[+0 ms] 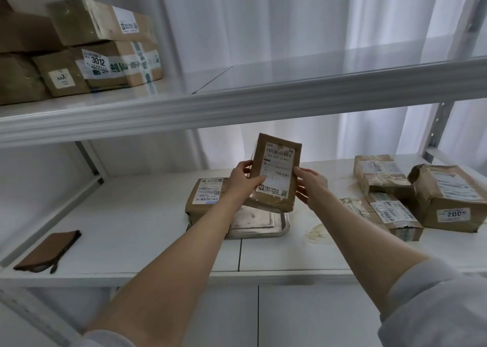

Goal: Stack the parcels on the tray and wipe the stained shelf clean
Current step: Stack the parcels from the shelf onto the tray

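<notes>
While it's held up off the lower shelf (131, 228), the small parcel (275, 174) hangs tilted just above the tray (279, 229). The left hand (242, 181) grips its left edge and the right hand (312, 187) its right edge, fingers (299, 173) curled around it.

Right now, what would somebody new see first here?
First comes the labelled parcel, held upright in mid-air by the left hand and right hand, just above the metal tray on the lower shelf. Next come the yellowish stain on that shelf right of the tray, and the heap of crumpled parcels farther right.
</notes>
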